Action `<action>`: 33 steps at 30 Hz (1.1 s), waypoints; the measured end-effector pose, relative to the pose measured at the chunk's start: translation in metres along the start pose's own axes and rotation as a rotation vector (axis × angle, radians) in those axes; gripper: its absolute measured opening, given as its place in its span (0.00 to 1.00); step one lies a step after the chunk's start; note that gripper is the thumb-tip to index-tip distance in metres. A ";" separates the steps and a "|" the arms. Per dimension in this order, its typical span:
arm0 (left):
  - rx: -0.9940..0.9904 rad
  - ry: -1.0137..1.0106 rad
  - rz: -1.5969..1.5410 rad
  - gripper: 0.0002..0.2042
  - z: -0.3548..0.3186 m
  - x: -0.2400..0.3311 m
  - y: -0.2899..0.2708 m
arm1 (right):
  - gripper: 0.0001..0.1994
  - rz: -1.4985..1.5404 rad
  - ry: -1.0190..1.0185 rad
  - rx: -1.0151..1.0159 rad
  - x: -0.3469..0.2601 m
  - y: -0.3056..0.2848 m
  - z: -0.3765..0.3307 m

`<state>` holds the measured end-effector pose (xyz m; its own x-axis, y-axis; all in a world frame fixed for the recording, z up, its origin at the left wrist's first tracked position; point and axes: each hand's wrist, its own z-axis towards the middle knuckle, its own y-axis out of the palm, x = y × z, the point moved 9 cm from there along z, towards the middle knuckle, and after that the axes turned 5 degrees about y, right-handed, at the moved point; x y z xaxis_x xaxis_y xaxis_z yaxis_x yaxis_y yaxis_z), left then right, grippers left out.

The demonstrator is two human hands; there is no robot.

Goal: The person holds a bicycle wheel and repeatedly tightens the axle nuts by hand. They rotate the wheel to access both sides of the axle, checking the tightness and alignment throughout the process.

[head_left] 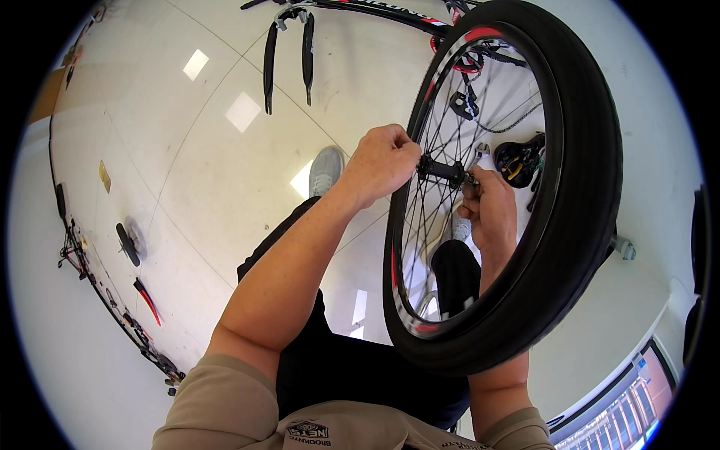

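A bicycle wheel (581,195) with a thick black tyre and a black, red and white rim stands upright and tilted before me. Its black hub (442,169) lies between my two hands. My left hand (384,163) is closed in a pinch at the hub's left end, and whatever is between its fingertips is hidden. On the other side of the spokes, my right hand (491,206) has thumb and fingers closed at the small metal axle end. That forearm passes behind the rim and tyre.
A black bicycle frame (375,9) lies at the far side, its fork (308,60) bare of a wheel. Beyond the spokes are a pedal (463,105) and a black bundle (517,160) on the tiled floor. Bicycle parts (129,244) lie along the left wall.
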<state>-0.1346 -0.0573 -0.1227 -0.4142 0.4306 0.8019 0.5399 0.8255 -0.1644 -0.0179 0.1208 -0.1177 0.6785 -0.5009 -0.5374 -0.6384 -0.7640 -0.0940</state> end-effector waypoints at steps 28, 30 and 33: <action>-0.008 0.032 0.040 0.13 -0.004 0.002 -0.002 | 0.08 -0.005 -0.069 -0.111 0.000 0.003 0.003; -0.006 0.036 0.036 0.13 -0.005 0.003 -0.002 | 0.08 -0.043 0.003 -0.156 0.004 0.001 0.012; -0.003 0.035 0.036 0.13 -0.006 0.005 -0.002 | 0.08 -0.046 -0.042 -0.112 0.002 0.000 0.009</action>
<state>-0.1337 -0.0590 -0.1150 -0.3683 0.4466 0.8154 0.5561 0.8087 -0.1918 -0.0200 0.1233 -0.1262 0.6892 -0.4483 -0.5693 -0.5606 -0.8277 -0.0270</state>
